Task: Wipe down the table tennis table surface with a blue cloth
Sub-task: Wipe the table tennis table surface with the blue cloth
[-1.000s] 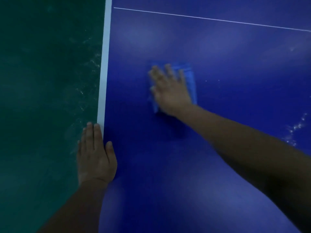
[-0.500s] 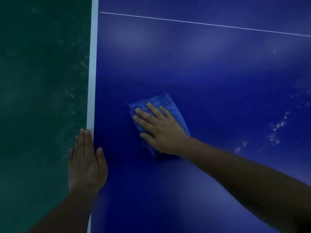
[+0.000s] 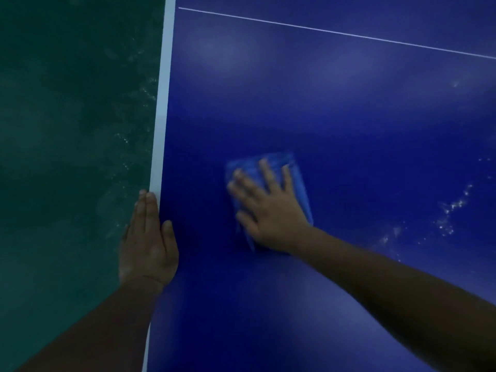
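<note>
Head cam: my blue cloth [image 3: 296,167] is folded, kinda blurry, lying on the dark blue desk [image 3: 335,108]. Right hand [image 3: 271,210] presses flat on it, fingers [image 3: 265,170] spread. Left hand [image 3: 147,242] rests on the desk's white edge, fingers together.

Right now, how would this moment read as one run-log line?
step: wiping | right hand flat on blue cloth | left hand rests on table edge | white specks right of cloth

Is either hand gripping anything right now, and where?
No grip. Right hand presses flat on the blue cloth's top; left hand rests flat on the table's edge.
</note>
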### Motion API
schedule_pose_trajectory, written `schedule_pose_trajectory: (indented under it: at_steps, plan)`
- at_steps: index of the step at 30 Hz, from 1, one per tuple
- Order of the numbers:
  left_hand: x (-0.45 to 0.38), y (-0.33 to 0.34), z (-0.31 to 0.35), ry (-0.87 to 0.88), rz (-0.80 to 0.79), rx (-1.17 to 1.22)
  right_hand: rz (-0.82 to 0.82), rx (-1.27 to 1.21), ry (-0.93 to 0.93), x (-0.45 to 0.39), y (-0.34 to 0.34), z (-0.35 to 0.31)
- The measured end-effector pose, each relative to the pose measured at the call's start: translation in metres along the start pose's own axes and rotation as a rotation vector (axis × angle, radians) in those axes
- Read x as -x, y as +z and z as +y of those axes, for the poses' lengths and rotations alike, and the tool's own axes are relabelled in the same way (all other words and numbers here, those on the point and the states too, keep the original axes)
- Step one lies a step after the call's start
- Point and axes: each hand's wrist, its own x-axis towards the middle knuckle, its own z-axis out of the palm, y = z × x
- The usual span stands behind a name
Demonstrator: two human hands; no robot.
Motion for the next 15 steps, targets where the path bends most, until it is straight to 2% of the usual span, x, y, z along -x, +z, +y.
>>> schedule_pose_trajectory:
  at_steps: [1, 2, 3, 6, 7, 8, 9, 11, 14, 15]
  plan:
    - [0.001, 0.0, 0.0, 0.007, 0.005, 0.014, -0.038, 0.023, -0.178, 0.002, 0.0, 0.003]
    - [0.001, 0.0, 0.0, 0.011, 0.01, 0.032, -0.046, 0.043, -0.219, -0.002, -0.003, 0.021]
    - [0.001, 0.0, 0.0, 0.008, 0.011, 0.05, -0.008, 0.058, -0.115, -0.012, -0.003, 0.048]
    - [0.001, 0.0, 0.0, -0.003, 0.012, 0.054, 0.034, -0.023, 0.593, -0.049, -0.019, 0.134]
    - [0.001, -0.001, 0.001, 0.007, 0.011, 0.052, 0.039, -0.084, 0.767, -0.062, -0.026, 0.15]
    - [0.001, -0.001, 0.001, 0.015, 0.008, 0.053, 0.051, -0.139, 0.859, -0.075, -0.033, 0.151]
    - [0.001, -0.001, 0.001, 0.017, 0.007, 0.054, 0.058, -0.147, 0.856, -0.085, -0.035, 0.137]
    - [0.0, -0.002, 0.002, 0.007, 0.007, 0.065, 0.061, -0.069, 0.629, -0.096, -0.03, 0.077]
    - [0.0, -0.002, 0.002, 0.004, 0.028, 0.081, -0.069, -0.034, -0.048, -0.047, -0.012, -0.047]
    - [0.0, -0.002, 0.002, 0.004, 0.033, 0.089, -0.097, -0.053, -0.231, -0.018, -0.007, -0.07]
